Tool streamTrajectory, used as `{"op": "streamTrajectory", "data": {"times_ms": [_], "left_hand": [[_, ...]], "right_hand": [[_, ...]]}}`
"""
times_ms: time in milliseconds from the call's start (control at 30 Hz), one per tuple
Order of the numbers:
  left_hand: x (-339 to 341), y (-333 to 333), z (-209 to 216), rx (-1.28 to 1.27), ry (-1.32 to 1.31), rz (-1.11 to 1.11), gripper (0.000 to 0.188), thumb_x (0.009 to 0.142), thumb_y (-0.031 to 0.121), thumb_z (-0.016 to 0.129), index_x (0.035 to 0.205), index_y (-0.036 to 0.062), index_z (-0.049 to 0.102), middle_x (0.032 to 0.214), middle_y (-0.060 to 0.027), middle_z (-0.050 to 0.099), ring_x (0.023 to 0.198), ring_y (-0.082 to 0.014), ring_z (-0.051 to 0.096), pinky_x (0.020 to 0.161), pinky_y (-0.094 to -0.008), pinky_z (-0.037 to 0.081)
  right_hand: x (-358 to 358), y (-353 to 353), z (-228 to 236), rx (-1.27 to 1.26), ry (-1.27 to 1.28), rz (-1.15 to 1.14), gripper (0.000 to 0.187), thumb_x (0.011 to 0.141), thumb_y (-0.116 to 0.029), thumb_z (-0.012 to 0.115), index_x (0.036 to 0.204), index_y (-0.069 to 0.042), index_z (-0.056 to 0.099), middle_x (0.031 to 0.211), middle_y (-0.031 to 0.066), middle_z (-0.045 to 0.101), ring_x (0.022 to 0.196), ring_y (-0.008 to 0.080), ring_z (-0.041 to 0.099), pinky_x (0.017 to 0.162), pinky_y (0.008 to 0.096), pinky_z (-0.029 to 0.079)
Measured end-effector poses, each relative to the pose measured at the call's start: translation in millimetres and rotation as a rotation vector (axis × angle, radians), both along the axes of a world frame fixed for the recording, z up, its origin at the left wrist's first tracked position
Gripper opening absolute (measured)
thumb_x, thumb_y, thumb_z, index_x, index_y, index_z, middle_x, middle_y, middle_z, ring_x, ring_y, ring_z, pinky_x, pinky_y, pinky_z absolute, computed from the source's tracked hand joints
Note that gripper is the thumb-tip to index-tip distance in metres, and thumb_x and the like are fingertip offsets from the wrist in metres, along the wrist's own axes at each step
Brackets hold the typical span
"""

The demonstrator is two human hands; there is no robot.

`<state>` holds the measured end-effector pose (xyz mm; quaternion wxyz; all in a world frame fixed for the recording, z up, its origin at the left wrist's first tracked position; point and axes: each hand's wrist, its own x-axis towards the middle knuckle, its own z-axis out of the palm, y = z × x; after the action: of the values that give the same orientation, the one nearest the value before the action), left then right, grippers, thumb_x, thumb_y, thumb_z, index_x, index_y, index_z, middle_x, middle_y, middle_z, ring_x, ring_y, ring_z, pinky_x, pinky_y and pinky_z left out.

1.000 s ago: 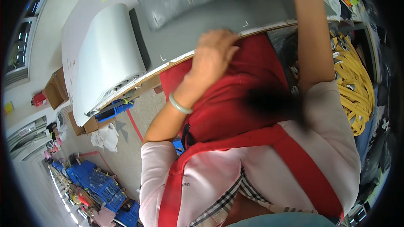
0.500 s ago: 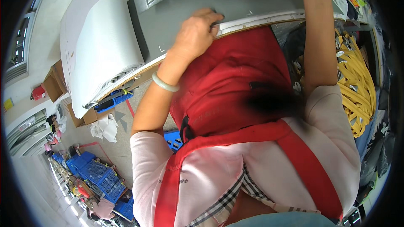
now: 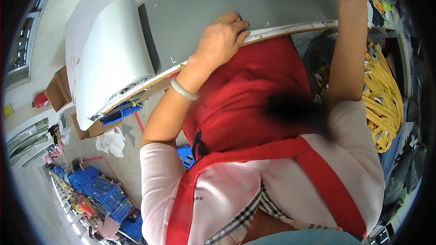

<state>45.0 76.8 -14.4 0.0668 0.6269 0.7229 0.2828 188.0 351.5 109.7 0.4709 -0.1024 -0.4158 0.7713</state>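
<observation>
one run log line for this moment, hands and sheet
left hand: flat on grey sheet at table edge | right hand: out of view, arm raised | white roll: left of sheet

You have one view only, from the left head camera. It looks steeply down your own chest and red apron onto the near edge of the worktable, which sits close under the lens. The fisheye bends that edge and crowds the workshop floor into the lower left rim. No second view overlaps it.
</observation>
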Motion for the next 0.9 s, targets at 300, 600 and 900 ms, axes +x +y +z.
{"op": "streamTrajectory", "data": {"times_ms": [300, 600, 900], "left_hand": [[20.3, 42.8, -9.5, 0.094, 0.196, -0.127, 0.027, 0.087, 0.014, 0.067, 0.113, 0.0065, 0.069, 0.109, -0.0102, 0.067, 0.102, -0.0318, 0.065, 0.084, -0.0411, 0.055], [43.6, 103.4, -22.1, 0.125, 0.149, -0.11, 0.018, 0.095, 0.021, 0.063, 0.108, 0.0108, 0.07, 0.102, -0.0082, 0.065, 0.096, -0.0298, 0.067, 0.082, -0.0395, 0.056], [14.6, 116.7, -0.4, 0.039, -0.339, 0.025, 0.034, 0.099, 0.033, 0.06, 0.103, 0.0027, 0.075, 0.098, -0.0241, 0.071, 0.091, -0.0434, 0.067, 0.081, -0.0448, 0.054]], "right_hand": [[10.8, 2.0, -3.9, -0.059, -0.023, -0.137, 0.047, 0.1, -0.034, 0.066, 0.134, -0.002, 0.061, 0.124, 0.013, 0.069, 0.106, 0.0227, 0.068, 0.092, 0.0358, 0.054], [54.5, 51.9, -35.5, -0.082, -0.048, -0.184, 0.045, 0.101, -0.03, 0.065, 0.133, 0.0, 0.059, 0.13, 0.0125, 0.064, 0.117, 0.0238, 0.062, 0.104, 0.0375, 0.047], [49.9, 34.5, -26.2, -0.103, -0.01, -0.29, 0.052, 0.1, -0.033, 0.065, 0.137, 0.002, 0.055, 0.124, 0.0146, 0.068, 0.106, 0.0254, 0.068, 0.093, 0.0361, 0.055]]}}
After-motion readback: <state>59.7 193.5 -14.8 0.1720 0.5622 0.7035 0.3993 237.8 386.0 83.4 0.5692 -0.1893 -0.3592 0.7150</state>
